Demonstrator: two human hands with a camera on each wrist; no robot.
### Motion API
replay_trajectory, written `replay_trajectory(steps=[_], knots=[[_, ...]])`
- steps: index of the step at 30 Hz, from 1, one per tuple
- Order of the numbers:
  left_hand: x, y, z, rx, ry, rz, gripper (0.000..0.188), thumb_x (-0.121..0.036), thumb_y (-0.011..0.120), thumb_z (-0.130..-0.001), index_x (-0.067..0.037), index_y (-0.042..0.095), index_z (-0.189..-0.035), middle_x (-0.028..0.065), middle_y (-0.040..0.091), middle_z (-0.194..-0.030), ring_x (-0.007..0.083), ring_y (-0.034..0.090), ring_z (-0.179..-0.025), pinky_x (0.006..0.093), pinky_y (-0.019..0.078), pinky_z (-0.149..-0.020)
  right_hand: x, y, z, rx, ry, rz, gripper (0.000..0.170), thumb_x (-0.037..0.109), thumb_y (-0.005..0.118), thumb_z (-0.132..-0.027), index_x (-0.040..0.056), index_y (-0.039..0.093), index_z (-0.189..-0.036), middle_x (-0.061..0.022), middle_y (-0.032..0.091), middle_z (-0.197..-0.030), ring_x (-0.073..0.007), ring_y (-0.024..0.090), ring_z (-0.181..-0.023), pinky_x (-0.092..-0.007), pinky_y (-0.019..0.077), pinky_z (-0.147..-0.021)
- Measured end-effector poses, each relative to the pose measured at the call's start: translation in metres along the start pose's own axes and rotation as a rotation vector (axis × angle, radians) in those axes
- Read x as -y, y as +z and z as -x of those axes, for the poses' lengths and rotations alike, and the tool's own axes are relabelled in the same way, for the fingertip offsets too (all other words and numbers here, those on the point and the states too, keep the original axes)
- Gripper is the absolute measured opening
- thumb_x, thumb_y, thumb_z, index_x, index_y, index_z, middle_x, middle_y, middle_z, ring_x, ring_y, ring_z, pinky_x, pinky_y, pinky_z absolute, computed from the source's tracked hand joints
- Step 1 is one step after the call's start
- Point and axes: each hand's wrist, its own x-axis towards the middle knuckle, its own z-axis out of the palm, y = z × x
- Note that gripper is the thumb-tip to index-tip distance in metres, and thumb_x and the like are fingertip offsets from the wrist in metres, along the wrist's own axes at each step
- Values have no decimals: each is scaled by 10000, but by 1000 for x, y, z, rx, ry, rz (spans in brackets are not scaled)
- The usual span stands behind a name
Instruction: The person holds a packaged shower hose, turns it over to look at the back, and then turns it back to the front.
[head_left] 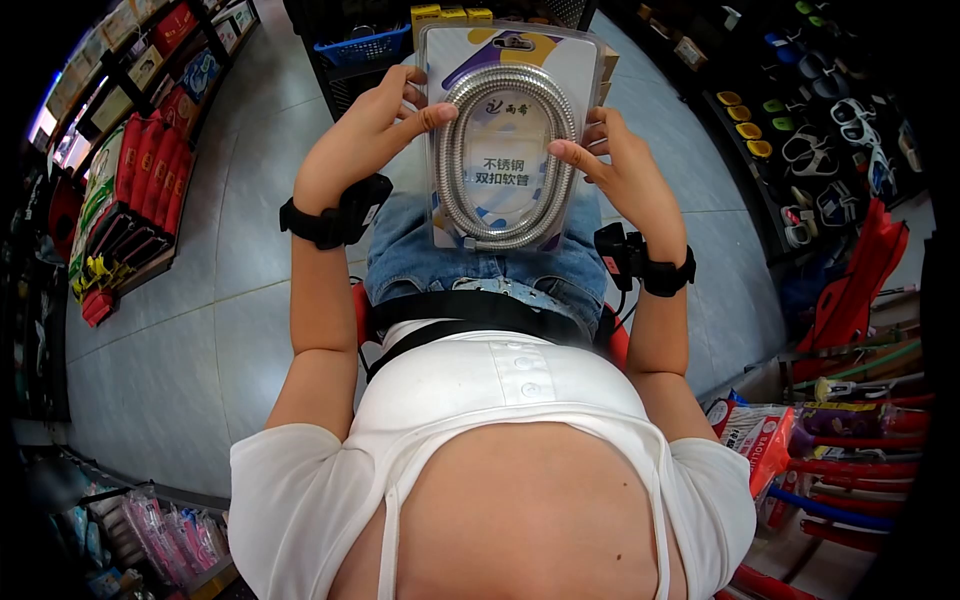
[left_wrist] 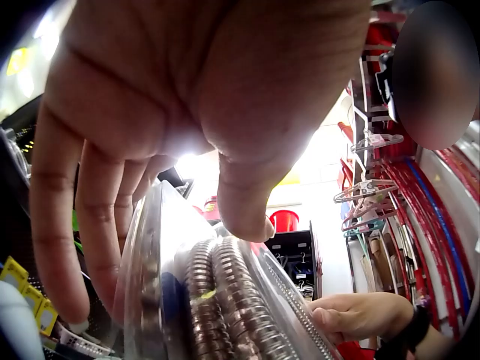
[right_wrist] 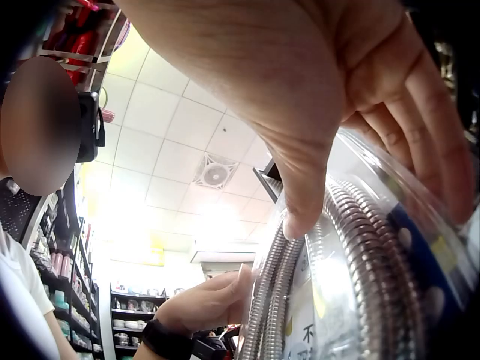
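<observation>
Silver looped metal hose (head_left: pixel 455 180) in a clear plastic pack (head_left: pixel 513 150); I see its long side running up the head view | left hand (head_left: pixel 374 130) pinches its left edge; right hand (head_left: pixel 632 168) pinches its right; pack sits between, neither nearer

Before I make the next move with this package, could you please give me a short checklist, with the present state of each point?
1. Left hand grips the package at its left edge: ok.
2. Right hand grips the opposite edge: ok.
3. Printed text reads upright in the head view: ok.
4. Metal hose lies coiled under the clear cover: ok.
5. Back of the package sealed: cannot tell, no view shows it fully.
6. Package apart from the jeans: cannot tell, they overlap in the head view.
</observation>
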Motion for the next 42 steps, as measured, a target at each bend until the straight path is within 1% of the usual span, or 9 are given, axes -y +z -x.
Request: replay_trajectory(steps=[2,11,14,17,20,23,29,32,42], knots=[[-1,-3,-1,19,-7,-11,781,-574,620,-837,87,457,-1219,227,638,-973,283,666,-876,349,525,-744,0,0,0,4,0,-7,845,550,708,-770,-160,481,-1168,-267,637,-941,-325,668,-859,-368,551,-727],[-4,-2,1,7,-22,18,773,-564,625,-837,76,453,-1234,202,621,-975,227,632,-809,314,521,-721,1,0,1,-10,-31,-38,789,516,720,-776,-147,493,-1138,-227,637,-888,-281,658,-793,-341,544,-685],[-3,-2,0,9,-17,-15,769,-561,628,-836,78,456,-1228,204,623,-974,234,638,-821,317,522,-727,1,1,1,-28,-36,-19,776,508,720,-781,-146,495,-1133,-213,636,-872,-267,651,-775,-333,540,-674],[-3,-2,0,6,-21,13,754,-551,633,-838,78,464,-1218,203,623,-972,241,642,-829,324,522,-728,2,-1,0,7,-3,-39,772,504,721,-784,-142,495,-1141,-212,637,-872,-272,654,-783,-335,539,-683],[-13,-3,3,12,-82,-17,573,-373,652,-902,27,449,-1259,8,510,-867,68,504,-719,231,467,-635,0,1,1,-32,-23,11,772,496,722,-788,-142,488,-1154,-213,639,-874,-277,656,-792,-340,536,-688],[-4,-1,2,-8,-19,22,586,-377,650,-901,30,441,-1266,14,511,-859,69,501,-703,231,468,-625,2,0,1,-7,8,-44,777,493,723,-791,-144,480,-1165,-218,641,-885,-285,659,-806,-344,534,-694],[-5,-1,1,-13,-29,14,554,-357,655,-899,30,450,-1238,2,489,-833,58,490,-692,218,463,-621,1,1,1,-27,-14,-41,790,505,720,-788,-146,475,-1165,-205,639,-870,-280,654,-787,-344,532,-685],[-6,0,2,-27,-24,24,534,-346,656,-900,29,455,-1222,0,477,-826,51,486,-693,210,458,-623,3,-2,1,3,13,-30,792,510,718,-787,-143,476,-1166,-204,635,-870,-274,651,-784,-341,533,-690],[-7,1,2,-27,-13,28,530,-344,658,-900,26,458,-1222,3,478,-818,54,489,-693,213,455,-620,1,-2,1,-2,-11,-34,799,509,716,-787,-145,468,-1174,-220,634,-907,-283,653,-813,-342,533,-715]])
